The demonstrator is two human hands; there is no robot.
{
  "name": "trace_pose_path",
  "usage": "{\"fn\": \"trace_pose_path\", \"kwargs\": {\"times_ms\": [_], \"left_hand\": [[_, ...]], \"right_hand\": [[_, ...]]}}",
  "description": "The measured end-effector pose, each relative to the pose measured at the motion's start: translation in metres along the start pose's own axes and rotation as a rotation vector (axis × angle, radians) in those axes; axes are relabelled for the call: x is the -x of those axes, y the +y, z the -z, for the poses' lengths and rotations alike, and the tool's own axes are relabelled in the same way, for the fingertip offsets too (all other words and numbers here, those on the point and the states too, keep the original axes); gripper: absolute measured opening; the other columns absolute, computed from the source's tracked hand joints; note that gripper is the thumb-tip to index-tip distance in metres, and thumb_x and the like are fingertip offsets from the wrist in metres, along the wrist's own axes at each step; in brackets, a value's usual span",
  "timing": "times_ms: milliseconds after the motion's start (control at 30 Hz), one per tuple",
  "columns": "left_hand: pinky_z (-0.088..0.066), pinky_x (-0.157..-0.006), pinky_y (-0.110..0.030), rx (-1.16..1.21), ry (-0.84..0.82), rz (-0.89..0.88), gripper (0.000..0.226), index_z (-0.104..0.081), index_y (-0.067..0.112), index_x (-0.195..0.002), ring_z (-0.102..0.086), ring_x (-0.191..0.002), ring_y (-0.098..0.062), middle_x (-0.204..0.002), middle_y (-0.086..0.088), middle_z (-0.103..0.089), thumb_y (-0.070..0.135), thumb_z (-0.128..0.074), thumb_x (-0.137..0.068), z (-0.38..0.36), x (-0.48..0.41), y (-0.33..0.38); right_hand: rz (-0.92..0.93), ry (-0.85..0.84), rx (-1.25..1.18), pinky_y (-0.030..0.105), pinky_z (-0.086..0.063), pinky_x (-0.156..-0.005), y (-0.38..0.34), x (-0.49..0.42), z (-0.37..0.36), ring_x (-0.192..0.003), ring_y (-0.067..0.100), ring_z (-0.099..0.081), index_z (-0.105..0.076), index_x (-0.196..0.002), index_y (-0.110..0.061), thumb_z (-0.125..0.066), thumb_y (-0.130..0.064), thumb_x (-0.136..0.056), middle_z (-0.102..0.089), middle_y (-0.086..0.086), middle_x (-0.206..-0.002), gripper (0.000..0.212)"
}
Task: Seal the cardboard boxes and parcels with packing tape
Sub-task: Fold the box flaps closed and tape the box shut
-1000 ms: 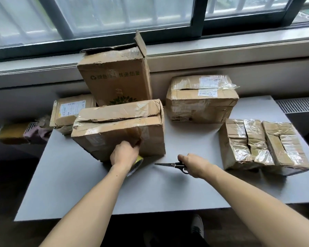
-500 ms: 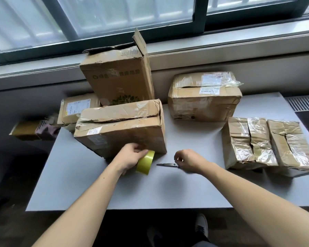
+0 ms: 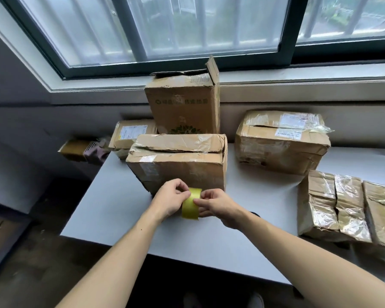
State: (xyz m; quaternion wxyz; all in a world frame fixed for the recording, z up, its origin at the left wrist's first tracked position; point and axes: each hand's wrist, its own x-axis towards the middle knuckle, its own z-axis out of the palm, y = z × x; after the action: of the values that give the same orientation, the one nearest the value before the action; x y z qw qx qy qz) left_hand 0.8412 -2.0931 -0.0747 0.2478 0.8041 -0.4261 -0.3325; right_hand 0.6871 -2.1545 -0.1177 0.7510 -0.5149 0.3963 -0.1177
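Tape roll on edge at counter centre, just at 6 o'clock of the front box. I see both grips on it: left-hand grip curled round its 9 o'clock side, right-hand grip pinching the 3 o'clock side. Can't tell if the roll touches the counter. Tall open box at 12 o'clock, taped parcels at 3.

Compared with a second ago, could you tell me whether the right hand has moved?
Yes. The right hand has moved left: it was past the right corner of the near box, and now pinches the tape roll in front of that box.
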Motion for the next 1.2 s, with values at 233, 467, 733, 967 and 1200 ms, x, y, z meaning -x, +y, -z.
{"fn": "trace_pose_path", "kwargs": {"times_ms": [233, 467, 733, 967, 1200], "left_hand": [[-0.054, -0.084, -0.036, -0.209, 0.131, 0.041, 0.018, -0.065, 0.023, -0.077, -0.061, -0.093, -0.023, -0.101, -0.005, -0.062, 0.025, -0.064, -0.094, 0.024, 0.012, 0.001], [-0.038, -0.081, -0.038, -0.471, 0.398, -0.334, 0.013, -0.052, 0.017, -0.091, -0.049, -0.089, -0.024, -0.094, -0.004, -0.054, 0.01, -0.046, -0.1, 0.023, 0.04, 0.009], [-0.044, -0.077, -0.035, -0.241, 0.394, -0.142, 0.009, -0.052, 0.015, -0.096, -0.054, -0.088, -0.021, -0.095, -0.001, -0.058, 0.017, -0.046, -0.103, 0.035, 0.052, 0.021], [-0.053, -0.08, -0.031, -0.07, 0.366, -0.136, 0.009, -0.069, 0.02, -0.101, -0.062, -0.087, -0.012, -0.09, 0.005, -0.066, 0.024, -0.066, -0.094, 0.055, 0.049, 0.026], [-0.047, -0.076, -0.033, -0.088, 0.611, -0.208, 0.012, -0.062, 0.012, -0.089, -0.056, -0.088, -0.021, -0.098, -0.001, -0.058, 0.021, -0.059, -0.097, 0.079, 0.027, 0.011]], "right_hand": [[0.11, -0.031, 0.167, 0.024, -0.047, -0.06, -0.022, 0.003, -0.024, -0.062, 0.012, -0.051, -0.055, -0.076, -0.015, -0.064, -0.017, -0.097, -0.051, 0.0, -0.067, 0.023], [0.199, 0.047, 0.315, 0.027, -0.035, -0.055, -0.048, 0.008, -0.039, -0.064, 0.016, -0.041, -0.06, -0.082, -0.012, -0.058, -0.033, -0.095, -0.044, 0.004, -0.069, 0.025], [0.225, -0.06, 0.185, 0.024, -0.042, -0.057, -0.05, 0.019, -0.044, -0.07, 0.012, -0.052, -0.063, -0.094, -0.008, -0.064, -0.042, -0.095, -0.058, 0.002, -0.079, 0.034], [0.319, -0.155, 0.188, 0.019, -0.052, -0.064, -0.059, 0.026, -0.049, -0.076, 0.004, -0.068, -0.052, -0.122, -0.008, -0.06, -0.01, -0.098, -0.07, 0.005, -0.096, 0.026], [0.537, 0.029, 0.446, 0.023, -0.053, -0.059, -0.085, 0.018, -0.09, -0.064, 0.004, -0.066, -0.064, -0.103, -0.013, -0.06, -0.021, -0.095, -0.07, -0.009, -0.075, 0.012]]}}
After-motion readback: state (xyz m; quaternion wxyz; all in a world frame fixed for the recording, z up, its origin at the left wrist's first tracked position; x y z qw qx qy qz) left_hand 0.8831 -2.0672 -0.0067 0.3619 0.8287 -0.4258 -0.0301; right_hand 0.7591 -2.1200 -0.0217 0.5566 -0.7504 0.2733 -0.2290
